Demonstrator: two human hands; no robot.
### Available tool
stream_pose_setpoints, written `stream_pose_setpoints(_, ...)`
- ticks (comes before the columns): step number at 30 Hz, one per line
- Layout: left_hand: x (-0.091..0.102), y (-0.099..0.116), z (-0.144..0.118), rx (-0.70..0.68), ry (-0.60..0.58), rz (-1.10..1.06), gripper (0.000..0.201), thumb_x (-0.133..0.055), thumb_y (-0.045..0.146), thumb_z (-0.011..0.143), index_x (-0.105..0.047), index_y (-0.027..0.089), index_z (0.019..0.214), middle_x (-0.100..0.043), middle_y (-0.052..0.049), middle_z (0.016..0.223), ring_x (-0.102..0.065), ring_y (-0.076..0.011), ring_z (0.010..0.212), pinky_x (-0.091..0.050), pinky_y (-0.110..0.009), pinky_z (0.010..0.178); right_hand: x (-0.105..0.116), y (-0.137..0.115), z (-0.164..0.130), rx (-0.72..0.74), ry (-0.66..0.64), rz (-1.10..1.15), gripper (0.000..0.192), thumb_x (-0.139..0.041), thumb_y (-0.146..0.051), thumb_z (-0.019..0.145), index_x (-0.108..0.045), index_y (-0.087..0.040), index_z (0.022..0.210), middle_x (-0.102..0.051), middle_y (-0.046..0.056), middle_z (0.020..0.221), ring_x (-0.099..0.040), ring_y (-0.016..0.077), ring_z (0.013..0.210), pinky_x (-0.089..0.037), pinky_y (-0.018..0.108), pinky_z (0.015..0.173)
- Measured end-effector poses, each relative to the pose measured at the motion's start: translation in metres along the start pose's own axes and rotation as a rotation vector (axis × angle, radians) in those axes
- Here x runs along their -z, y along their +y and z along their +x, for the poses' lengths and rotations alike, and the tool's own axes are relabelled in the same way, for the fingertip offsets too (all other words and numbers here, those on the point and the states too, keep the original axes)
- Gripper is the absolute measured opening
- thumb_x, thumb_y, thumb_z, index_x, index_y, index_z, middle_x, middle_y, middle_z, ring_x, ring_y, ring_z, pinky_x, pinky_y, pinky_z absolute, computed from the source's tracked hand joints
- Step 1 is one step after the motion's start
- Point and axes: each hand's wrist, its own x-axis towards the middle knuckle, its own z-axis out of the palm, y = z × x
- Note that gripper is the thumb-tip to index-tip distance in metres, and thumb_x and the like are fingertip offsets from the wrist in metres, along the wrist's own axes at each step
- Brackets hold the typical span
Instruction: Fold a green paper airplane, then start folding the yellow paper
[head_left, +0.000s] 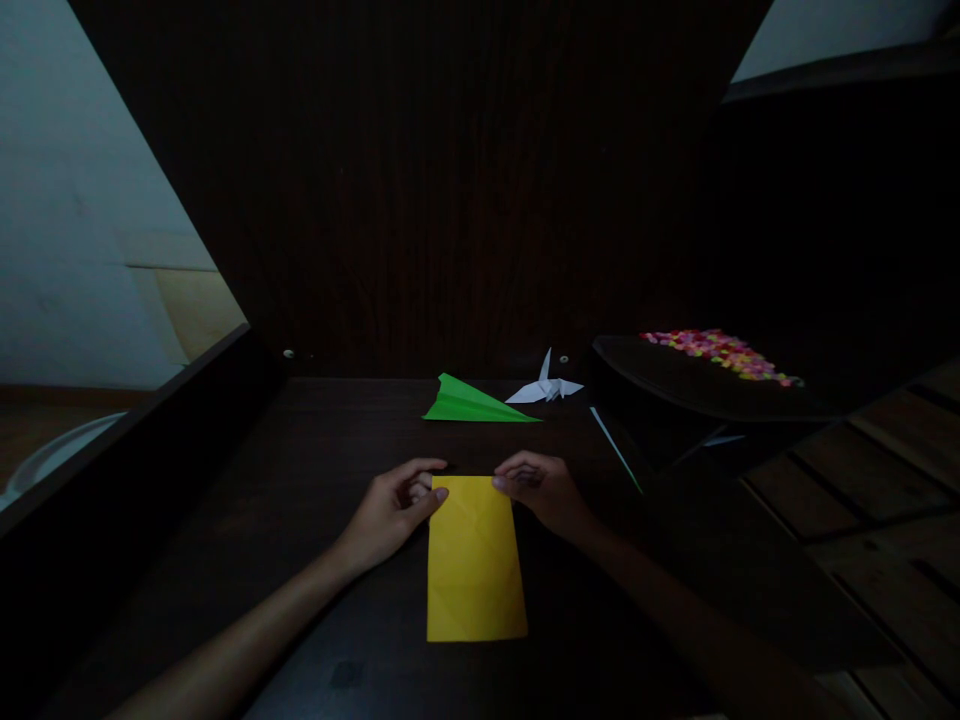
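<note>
While both hands rest at the far edge of the folded yellow rectangular sheet of paper (475, 560), we see it lying flat on the dark wooden table (315, 470), just below the centre of the frame, long side running toward the viewer. The left hand (390, 510) pinches the upper left corner, thumb tip on the top surface and the other fingers curled close above it. The right hand (544, 490) meets the upper right corner in the same nearly closed pinch, fingertips touching the edge. Whether either hand has lifted the corner clear of the table we cannot tell in this dim light.

We judge that the step in hand is a fold or crease along this far edge. To do it well, we would keep the two corners level, align the edges exactly before pressing, and run the crease outward from the middle with a firm fingertip while the near end stays flat on the table.

Above the sheet, near the centre, lie a green folded paper plane (472, 402) and, just to its right, a white paper crane (547, 386). At centre right a dark tray (675, 375) holds small multicoloured pieces (720, 352).

We can read no brand, label or writing anywhere in the frame.
</note>
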Motion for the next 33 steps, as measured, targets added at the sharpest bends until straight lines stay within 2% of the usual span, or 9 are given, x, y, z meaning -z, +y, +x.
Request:
stream_pose_setpoints(3, 0.004, -0.002, 0.001, -0.189, 0.055, 0.267, 0.036, -0.063, 0.033, 0.086, -0.062, 0.02, 0.119, -0.069, -0.007, 0.099, -0.065, -0.0195, 0.089, -0.054, -0.033, 0.077, 0.002, 0.004, 0.003, 0.002, 0.021, -0.042, 0.016, -0.072, -0.033, 0.071, -0.069, -0.018, 0.077, -0.072, 0.004, 0.071, -0.067, 0.0171, 0.065, -0.053, 0.027, 0.058)
stream_pose_setpoints(5, 0.006, -0.002, 0.001, -0.31, 0.047, 0.415, 0.035, -0.062, 0.03, 0.087, -0.062, 0.022, 0.121, -0.066, -0.008, 0.117, -0.061, -0.0227, 0.106, -0.051, -0.04, 0.091, 0.003, 0.006, 0.005, 0.005, 0.038, -0.081, 0.015, -0.07, -0.033, 0.073, -0.069, -0.018, 0.076, -0.072, 0.005, 0.072, -0.067, 0.0169, 0.064, -0.053, 0.027, 0.058)
stream_pose_setpoints(10, 0.009, -0.004, 0.002, -0.447, -0.136, 0.612, 0.037, -0.055, 0.027, 0.093, -0.058, 0.025, 0.13, -0.063, -0.006, 0.129, -0.048, -0.0254, 0.126, -0.047, -0.046, 0.1, 0.005, 0.007, 0.005, 0.077, 0.074, -0.247, 0.013, -0.065, -0.03, 0.077, -0.069, -0.018, 0.077, -0.071, 0.004, 0.071, -0.064, 0.0149, 0.059, -0.05, 0.025, 0.055)
stream_pose_setpoints(13, 0.008, -0.008, 0.001, -0.472, -0.217, 0.731, 0.039, -0.053, 0.028, 0.094, -0.054, 0.025, 0.133, -0.061, -0.004, 0.132, -0.043, -0.0277, 0.131, -0.043, -0.05, 0.102, 0.005, 0.008, 0.005, 0.11, 0.069, -0.302, 0.012, -0.063, -0.028, 0.079, -0.069, -0.018, 0.076, -0.071, 0.003, 0.069, -0.062, 0.0138, 0.056, -0.047, 0.024, 0.052)
stream_pose_setpoints(21, 0.012, -0.007, 0.0, -0.484, -0.275, 0.888, 0.048, -0.048, 0.04, 0.095, -0.044, 0.024, 0.141, -0.049, -0.007, 0.143, -0.031, -0.0325, 0.139, -0.037, -0.056, 0.105, 0.005, 0.008, 0.006, 0.113, 0.078, -0.331, 0.009, -0.062, -0.024, 0.079, -0.068, -0.018, 0.075, -0.07, 0.002, 0.067, -0.061, 0.0132, 0.056, -0.045, 0.022, 0.052)
stream_pose_setpoints(28, 0.018, -0.002, -0.002, -0.425, -0.375, 0.901, 0.064, -0.051, 0.056, 0.089, -0.038, 0.027, 0.144, -0.039, -0.007, 0.15, -0.02, -0.0398, 0.142, -0.026, -0.066, 0.107, 0.006, 0.006, 0.005, 0.104, 0.077, -0.335, 0.01, -0.063, -0.026, 0.079, -0.068, -0.018, 0.076, -0.07, 0.002, 0.068, -0.061, 0.0141, 0.057, -0.046, 0.024, 0.053)
stream_pose_setpoints(33, 0.021, -0.004, -0.002, -0.417, -0.421, 0.891, 0.076, -0.053, 0.062, 0.085, -0.027, 0.029, 0.148, -0.03, -0.005, 0.154, -0.013, -0.0391, 0.144, -0.018, -0.066, 0.111, 0.006, 0.007, 0.006, 0.09, 0.08, -0.334, 0.009, -0.063, -0.027, 0.078, -0.068, -0.019, 0.075, -0.068, 0.002, 0.066, -0.06, 0.0144, 0.057, -0.046, 0.024, 0.053)
